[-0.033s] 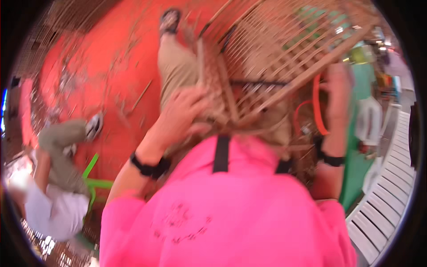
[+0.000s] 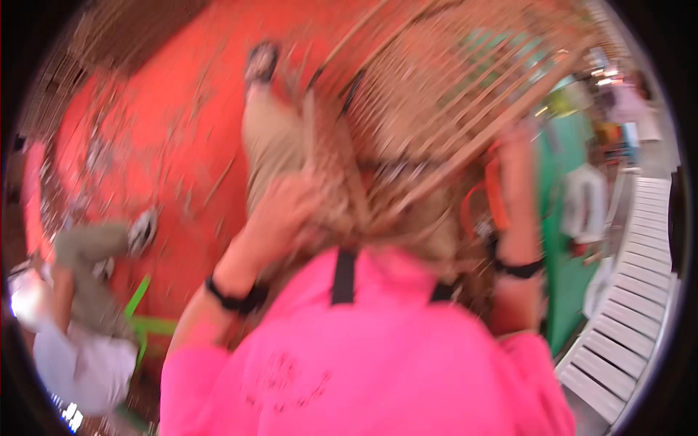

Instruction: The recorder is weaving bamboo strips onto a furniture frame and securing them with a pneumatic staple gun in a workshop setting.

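A brown woven cane frame (image 2: 429, 131), with thin parallel slats between wooden rails, slants across my lap, its near corner by my waist. My left hand (image 2: 283, 207) is at the left edge of the frame, its fingers bent round that side near the corner; motion blurs them. Beyond the long right rail is my right hand (image 2: 516, 142), smeared so that its fingers do not show clearly. An orange strip or loop (image 2: 496, 192) hangs beside my right forearm; its kind is unclear. Both wrists wear black bands.
My khaki leg (image 2: 273, 138) stretches over a red floor (image 2: 167, 131) strewn with cane scraps. At the left sits another person (image 2: 87, 356) by a bright green frame (image 2: 149, 323). To the right are a green surface (image 2: 563, 218) and a white slatted bench (image 2: 618, 312).
The whole view has shifted, so things appear lower and a little to the left. Both hands keep their places by the cane frame.
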`<state>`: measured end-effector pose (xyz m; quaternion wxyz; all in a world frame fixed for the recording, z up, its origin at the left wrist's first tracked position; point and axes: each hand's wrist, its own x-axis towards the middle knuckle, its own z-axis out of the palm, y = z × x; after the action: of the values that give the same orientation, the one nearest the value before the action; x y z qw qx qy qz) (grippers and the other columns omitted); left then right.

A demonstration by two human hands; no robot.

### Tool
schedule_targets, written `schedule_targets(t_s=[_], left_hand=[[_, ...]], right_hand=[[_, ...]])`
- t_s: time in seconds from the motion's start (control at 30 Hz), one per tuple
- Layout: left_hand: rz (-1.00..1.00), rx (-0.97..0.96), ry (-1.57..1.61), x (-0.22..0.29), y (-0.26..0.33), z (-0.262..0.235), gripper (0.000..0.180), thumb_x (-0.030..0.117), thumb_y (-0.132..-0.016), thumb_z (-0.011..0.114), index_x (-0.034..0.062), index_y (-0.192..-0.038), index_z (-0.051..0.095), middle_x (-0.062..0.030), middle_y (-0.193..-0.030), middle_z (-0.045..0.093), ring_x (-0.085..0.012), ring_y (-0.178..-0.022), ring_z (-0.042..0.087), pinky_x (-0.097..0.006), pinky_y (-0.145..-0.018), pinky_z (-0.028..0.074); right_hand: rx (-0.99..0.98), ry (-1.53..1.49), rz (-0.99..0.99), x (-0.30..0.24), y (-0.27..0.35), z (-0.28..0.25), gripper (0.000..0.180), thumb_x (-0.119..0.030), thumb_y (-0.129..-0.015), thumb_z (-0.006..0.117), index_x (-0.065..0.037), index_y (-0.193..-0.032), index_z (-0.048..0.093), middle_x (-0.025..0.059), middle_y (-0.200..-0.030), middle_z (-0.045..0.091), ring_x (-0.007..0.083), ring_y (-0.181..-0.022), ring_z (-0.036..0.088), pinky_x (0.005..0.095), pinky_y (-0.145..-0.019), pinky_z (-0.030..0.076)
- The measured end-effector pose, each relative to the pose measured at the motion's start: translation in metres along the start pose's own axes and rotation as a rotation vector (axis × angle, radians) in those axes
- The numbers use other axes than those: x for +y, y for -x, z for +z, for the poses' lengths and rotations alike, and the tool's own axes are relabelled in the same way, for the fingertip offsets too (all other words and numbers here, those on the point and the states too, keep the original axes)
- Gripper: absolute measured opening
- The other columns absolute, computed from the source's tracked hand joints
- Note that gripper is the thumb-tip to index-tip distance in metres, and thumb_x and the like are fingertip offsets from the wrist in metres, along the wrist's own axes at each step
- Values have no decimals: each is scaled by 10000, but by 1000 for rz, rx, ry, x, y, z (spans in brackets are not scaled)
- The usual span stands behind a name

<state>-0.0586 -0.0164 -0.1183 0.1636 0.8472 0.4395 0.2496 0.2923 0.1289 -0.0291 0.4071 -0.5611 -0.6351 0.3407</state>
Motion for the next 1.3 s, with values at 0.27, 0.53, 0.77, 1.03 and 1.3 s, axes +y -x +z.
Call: schedule_targets(t_s=[0.27, 0.53, 0.77, 1.03, 1.3], left_hand=[[19, 17, 164, -5, -1, 7, 364, 223, -634, 790, 41, -867, 575, -119, -1044, 607, -312, -1116, 546, -430, -983, 399], [12, 201, 423, 45, -18, -11, 360, 269, -692, 796, 48, -846, 556, -119, -822, 518, -333, -804, 531, -414, -725, 443], [-364, 259, 646, 62, -62, -56, 306, 133, -711, 836, 33, -803, 562, 4, -739, 533, -66, -709, 483, -270, -614, 423], [-403, 342, 894, 24, -64, -53, 251, -17, -772, 774, 73, -860, 557, 79, -785, 556, 1, -735, 493, -185, -637, 413], [-378, 270, 1066, 46, -84, -65, 241, 19, -785, 769, 49, -975, 624, 29, -922, 608, -47, -843, 569, -201, -760, 451]], right_hand=[[277, 56, 86, -25, -13, 62, 558, -37, -782, 590, 53, -1278, 354, 165, -1053, 601, 241, -905, 605, 336, -768, 488], [165, 321, -213, -56, -77, 60, 499, -156, -780, 630, -16, -1227, 457, 258, -1071, 630, 437, -1023, 602, 471, -881, 471], [-382, 309, -47, -59, -162, 67, 349, -285, -860, 635, -30, -1096, 608, 94, -937, 674, 193, -868, 643, 331, -775, 497], [41, -339, -96, -55, -71, 36, 378, -272, -899, 654, 29, -1126, 622, 128, -1034, 670, 179, -861, 670, 256, -653, 499], [-154, -384, -147, -93, 68, 19, 179, -141, -924, 579, 23, -918, 650, 64, -760, 634, 92, -605, 577, 205, -509, 411]])
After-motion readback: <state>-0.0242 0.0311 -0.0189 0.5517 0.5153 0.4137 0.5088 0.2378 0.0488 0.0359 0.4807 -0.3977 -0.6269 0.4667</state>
